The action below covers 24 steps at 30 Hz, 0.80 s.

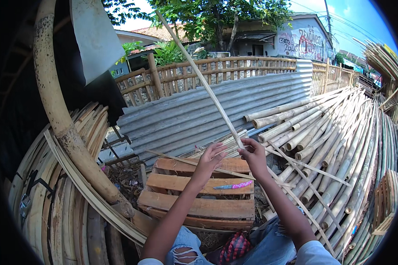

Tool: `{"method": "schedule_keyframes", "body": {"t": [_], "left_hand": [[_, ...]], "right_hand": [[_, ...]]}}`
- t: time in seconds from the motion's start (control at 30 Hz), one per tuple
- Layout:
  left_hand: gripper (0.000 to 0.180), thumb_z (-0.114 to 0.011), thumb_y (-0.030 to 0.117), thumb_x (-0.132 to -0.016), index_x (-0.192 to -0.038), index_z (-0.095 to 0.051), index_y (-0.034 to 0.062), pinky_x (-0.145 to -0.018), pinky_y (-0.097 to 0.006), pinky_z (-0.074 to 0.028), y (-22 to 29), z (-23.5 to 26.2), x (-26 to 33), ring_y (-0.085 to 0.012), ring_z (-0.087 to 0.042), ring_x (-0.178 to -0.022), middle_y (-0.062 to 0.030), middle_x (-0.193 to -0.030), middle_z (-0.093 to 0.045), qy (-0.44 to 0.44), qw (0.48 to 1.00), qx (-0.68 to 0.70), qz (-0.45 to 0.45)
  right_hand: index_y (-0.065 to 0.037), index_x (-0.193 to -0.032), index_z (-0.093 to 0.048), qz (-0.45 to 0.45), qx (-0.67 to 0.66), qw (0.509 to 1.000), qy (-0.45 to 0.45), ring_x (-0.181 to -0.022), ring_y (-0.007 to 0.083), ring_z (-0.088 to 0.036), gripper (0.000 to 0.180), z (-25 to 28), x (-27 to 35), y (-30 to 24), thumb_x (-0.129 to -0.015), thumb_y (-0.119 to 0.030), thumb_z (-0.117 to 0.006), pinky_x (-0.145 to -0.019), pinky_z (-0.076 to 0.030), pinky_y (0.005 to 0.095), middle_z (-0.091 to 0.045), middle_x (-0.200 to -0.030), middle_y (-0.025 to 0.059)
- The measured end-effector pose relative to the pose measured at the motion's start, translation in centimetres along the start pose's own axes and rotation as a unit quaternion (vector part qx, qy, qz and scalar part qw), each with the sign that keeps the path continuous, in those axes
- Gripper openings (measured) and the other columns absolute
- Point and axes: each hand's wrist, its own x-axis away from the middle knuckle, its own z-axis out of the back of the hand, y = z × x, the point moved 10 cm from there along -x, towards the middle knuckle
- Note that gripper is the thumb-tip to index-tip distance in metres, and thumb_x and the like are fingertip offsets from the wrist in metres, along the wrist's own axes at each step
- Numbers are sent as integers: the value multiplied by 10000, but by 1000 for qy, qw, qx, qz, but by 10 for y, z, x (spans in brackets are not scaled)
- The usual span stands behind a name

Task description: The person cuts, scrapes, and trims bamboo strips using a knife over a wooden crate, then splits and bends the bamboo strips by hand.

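Observation:
A long, pale bamboo strip (202, 79) slants up and away to the left, its lower end between the thumb and fingers of my right hand (254, 158). Beside that end, my left hand (209, 164) has its fingers spread and holds nothing. Both hands are above a low slatted wooden bench (181, 205). On one of its slats lies a knife (232, 185) with a pink patterned handle and a greyish blade, below and between my hands.
A thick bamboo post (59, 117) rises at the left, next to bundled bamboo slats (53, 212). Many bamboo poles (331, 145) fill the right side, with thin strips across them. Beyond the bench stand corrugated metal sheeting (216, 106) and a bamboo fence (225, 70).

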Motion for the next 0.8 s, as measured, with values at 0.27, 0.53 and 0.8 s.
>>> {"method": "schedule_keyframes", "body": {"t": [0.27, 0.53, 0.8], "left_hand": [[466, -626, 200, -869, -1249, -441, 4, -884, -285, -460, 44, 32, -29, -181, -567, -1061, -128, -1194, -560, 90, 986, -59, -131], [289, -604, 145, -880, -1100, -521, -22, -782, -260, -502, 43, 54, -14, -163, -627, -881, -125, -977, -645, 135, 980, -18, -145], [209, -642, 7, -812, -1011, -580, -12, -714, -262, -501, 58, 72, 31, -141, -636, -777, -93, -864, -662, 270, 902, -177, -288]], "right_hand": [[5, -1053, -451, -53, -185, 981, -3, -704, 103, -562, 315, -57, 66, 40, -789, 69, -609, -582, -502, 232, -520, -954, 89], [-1, -1056, -444, -122, -253, 957, -67, -726, 114, -567, 338, -78, 96, 58, -781, 100, -614, -653, -494, 252, -505, -948, 82], [-13, -1028, -464, -146, -259, 949, -106, -759, 97, -565, 314, -87, 111, 85, -780, 85, -629, -689, -476, 231, -541, -850, 39]]}}
